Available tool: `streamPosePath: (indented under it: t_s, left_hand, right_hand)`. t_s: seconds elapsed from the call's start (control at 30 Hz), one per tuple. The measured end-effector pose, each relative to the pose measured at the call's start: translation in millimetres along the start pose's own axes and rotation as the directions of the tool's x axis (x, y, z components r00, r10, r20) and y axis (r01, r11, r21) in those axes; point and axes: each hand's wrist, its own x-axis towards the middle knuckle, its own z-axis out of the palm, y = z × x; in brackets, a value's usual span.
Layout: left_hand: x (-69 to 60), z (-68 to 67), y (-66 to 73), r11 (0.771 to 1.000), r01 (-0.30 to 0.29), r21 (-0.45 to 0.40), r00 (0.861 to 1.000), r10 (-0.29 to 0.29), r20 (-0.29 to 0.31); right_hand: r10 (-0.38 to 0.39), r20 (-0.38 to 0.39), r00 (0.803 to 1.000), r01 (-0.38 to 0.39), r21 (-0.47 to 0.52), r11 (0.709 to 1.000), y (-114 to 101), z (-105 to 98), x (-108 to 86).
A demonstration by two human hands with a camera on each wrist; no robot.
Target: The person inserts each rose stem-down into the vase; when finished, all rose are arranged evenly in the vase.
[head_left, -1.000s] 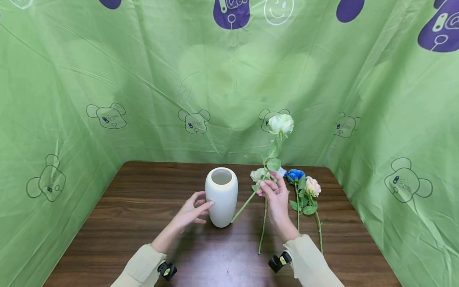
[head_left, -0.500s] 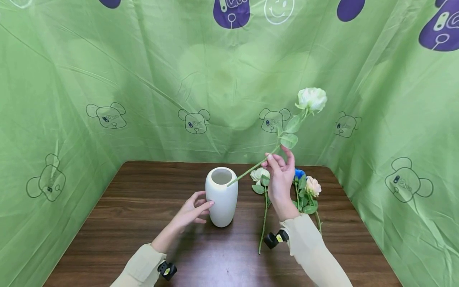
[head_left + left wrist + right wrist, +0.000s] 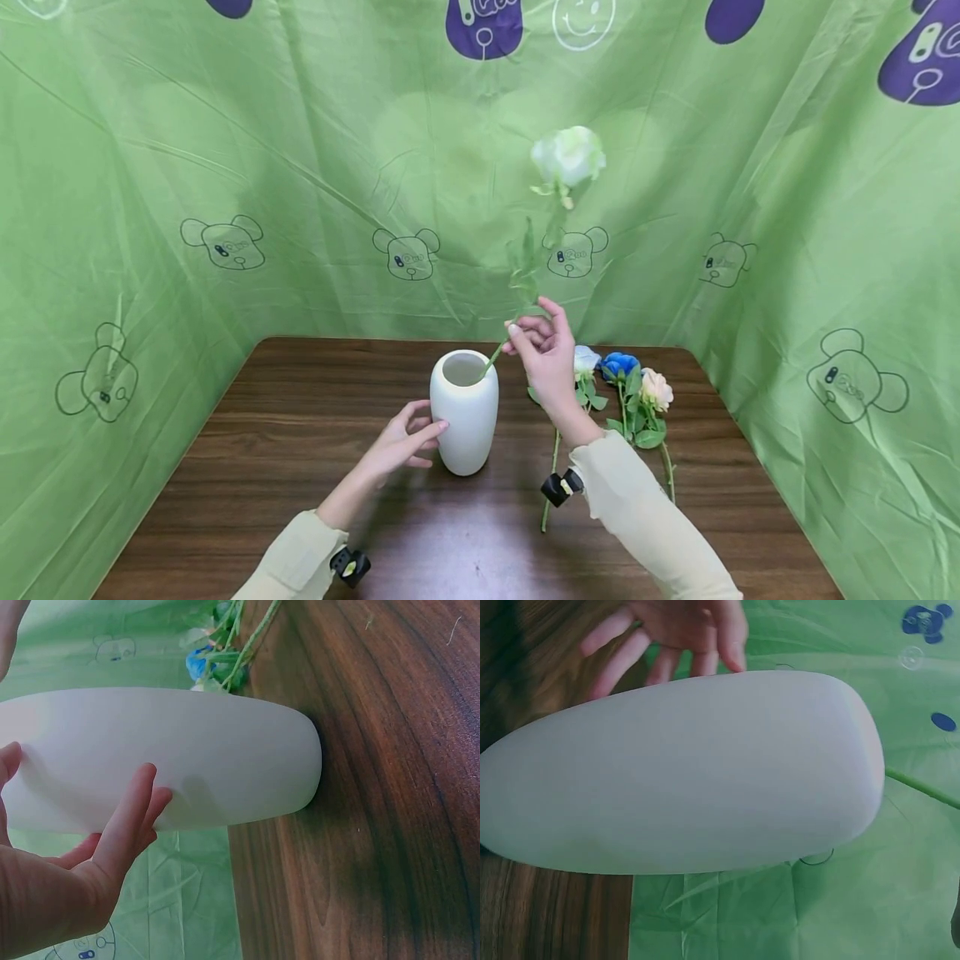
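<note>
A tall white vase [image 3: 465,429] stands upright on the wooden table. My left hand [image 3: 400,439] rests against its left side, fingers fairly straight and spread; the left wrist view shows its fingertips [image 3: 142,780] on the vase wall. Between thumb and fingers, my right hand [image 3: 546,354] pinches the stem of a white rose [image 3: 568,157] above and right of the vase. The bloom points up, slightly blurred, and the stem slants down with its lower end inside the mouth. In the right wrist view, the green stem [image 3: 922,787] shows at the rim.
Right of the vase lie a pale blue rose [image 3: 586,360], a blue rose [image 3: 619,367] and a peach rose [image 3: 656,389]. Another stem [image 3: 550,479] lies nearer, its bloom hidden behind my right hand. Green cloth [image 3: 480,183] surrounds the brown table [image 3: 300,417] at back and sides.
My right hand has raised the white rose from beside the vase, then swung it left and more upright, its stem end passing into the mouth. My left hand and the vase stay put.
</note>
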Motion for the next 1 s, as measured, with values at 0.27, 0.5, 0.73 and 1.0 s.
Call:
streamPosePath:
  t_s: [0.27, 0.5, 0.73, 1.0]
  left_hand:
    - [0.5, -0.1, -0.5, 1.000, 0.004, -0.008, 1.000, -0.004, -0.003]
    - [-4.1, 1.5, 8.8, 1.000, 0.013, -0.012, 1.000, -0.013, 0.027]
    - [-14.7, 5.4, 25.8, 1.000, 0.010, 0.005, 0.999, -0.010, 0.043]
    - [-3.1, 0.7, 6.4, 1.000, 0.010, -0.006, 1.000, -0.010, 0.023]
  right_hand:
    - [-0.011, 0.281, 0.960, 0.100, -0.301, 0.948, -17, 16, -6.7]
    - [0.001, 0.422, 0.907, 0.221, -0.478, 0.850, 1, 13, -11.9]
    - [0.011, 0.487, 0.873, 0.319, -0.588, 0.744, 22, 4, -16.5]
    - [-0.005, 0.474, 0.881, 0.346, -0.636, 0.690, 25, 1, -21.8]
